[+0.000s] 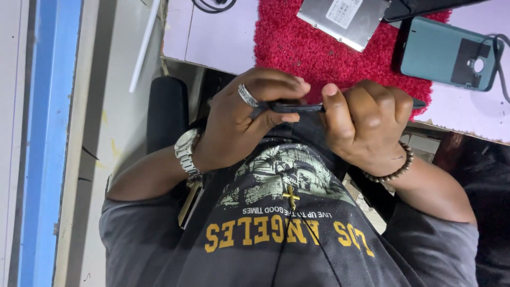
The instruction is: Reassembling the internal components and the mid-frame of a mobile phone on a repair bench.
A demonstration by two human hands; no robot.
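My left hand (249, 119), with a silver ring and a metal wristwatch, grips one end of a thin dark flat device (297, 107) that I see edge-on. My right hand (366, 125), with a brown bead bracelet at the wrist, clasps the other end, its thumb pressed on the device's edge. Both hands hold the device just above my lap, in front of the near edge of the table (212, 42). Most of the device is hidden by my fingers. My grey printed shirt and a gold cross pendant (291, 195) fill the lower view.
A red fuzzy mat (297, 42) lies on the pale table. On the mat rests a silver metal plate with a label (342, 18). A teal phone (443, 53) with a black cable lies at the right. A black padded armrest (167, 111) stands at my left.
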